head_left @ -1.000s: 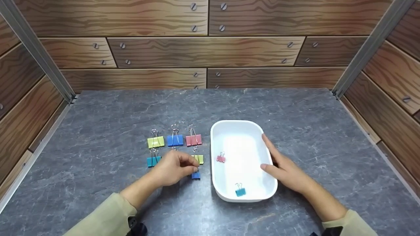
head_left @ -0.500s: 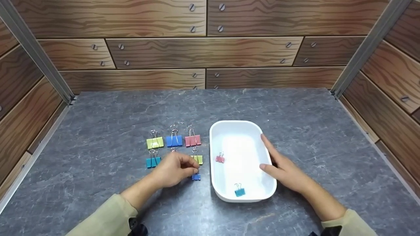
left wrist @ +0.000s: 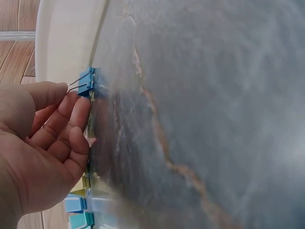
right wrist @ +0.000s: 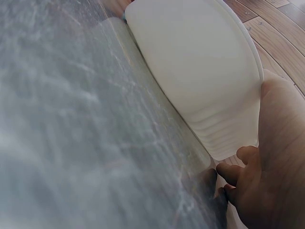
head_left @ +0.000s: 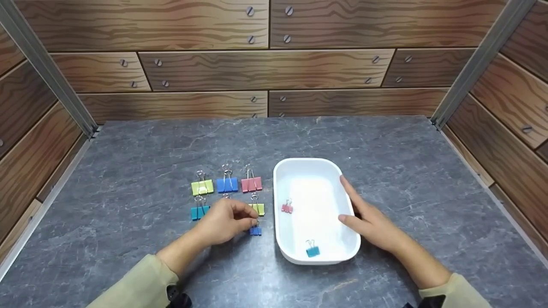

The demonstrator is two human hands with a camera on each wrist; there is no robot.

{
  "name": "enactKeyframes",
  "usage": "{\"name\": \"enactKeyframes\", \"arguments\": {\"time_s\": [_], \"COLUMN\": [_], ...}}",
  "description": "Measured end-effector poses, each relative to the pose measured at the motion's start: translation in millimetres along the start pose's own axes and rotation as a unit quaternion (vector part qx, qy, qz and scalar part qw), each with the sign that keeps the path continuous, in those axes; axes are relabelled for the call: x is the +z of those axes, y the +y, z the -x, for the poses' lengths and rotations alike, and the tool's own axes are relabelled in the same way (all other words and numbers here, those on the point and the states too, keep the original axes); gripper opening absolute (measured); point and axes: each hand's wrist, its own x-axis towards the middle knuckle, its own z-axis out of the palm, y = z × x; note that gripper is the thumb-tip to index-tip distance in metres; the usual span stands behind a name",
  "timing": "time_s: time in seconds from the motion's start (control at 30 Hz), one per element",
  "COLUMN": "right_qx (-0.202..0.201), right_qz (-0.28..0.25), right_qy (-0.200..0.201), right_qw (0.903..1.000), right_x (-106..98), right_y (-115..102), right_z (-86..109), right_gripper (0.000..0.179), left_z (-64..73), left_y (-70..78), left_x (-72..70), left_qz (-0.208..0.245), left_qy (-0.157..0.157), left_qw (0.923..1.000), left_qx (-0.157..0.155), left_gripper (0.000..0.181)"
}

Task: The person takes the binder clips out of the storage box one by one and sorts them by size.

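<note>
My left hand (head_left: 224, 222) pinches the wire handles of a small blue binder clip (head_left: 255, 231) between thumb and fingertips. In the left wrist view the blue clip's body (left wrist: 86, 82) sits at the table surface, beyond the fingertips. A white plastic tray (head_left: 277, 179) stands right of it, with a small pink binder clip (head_left: 287, 208) and a teal binder clip (head_left: 312, 251) inside. My right hand (head_left: 376, 229) holds the tray's right side, thumb over the rim and fingers along the outer wall. A small yellow-green binder clip (head_left: 260, 209) lies just behind the left fingertips.
Left of the tray lie a larger yellow-green clip (head_left: 202, 187), a large blue clip (head_left: 227, 185), a large pink clip (head_left: 251, 184) and a teal clip (head_left: 200, 212). Another clip is mostly hidden behind the left hand. Wood-patterned panels (head_left: 265, 70) border the grey table (head_left: 385, 145).
The view shifts slightly. Both hands, the tray and the clips stay nearly in place, with the left fingers at the small blue binder clip throughout.
</note>
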Motion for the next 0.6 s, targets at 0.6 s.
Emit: {"name": "enactKeyframes", "arguments": {"time_s": [0.6], "right_qx": [0.002], "right_qz": [0.017], "right_qy": [0.007], "right_qw": [0.9998], "right_x": [-0.1], "right_y": [0.6], "right_z": [-0.9], "right_gripper": [0.085], "left_z": [-18.2], "left_y": [63.4], "left_x": [-7.1], "left_qz": [0.034], "left_qy": [0.011], "left_qw": [0.9988], "left_qx": [0.035], "left_gripper": [0.009]}}
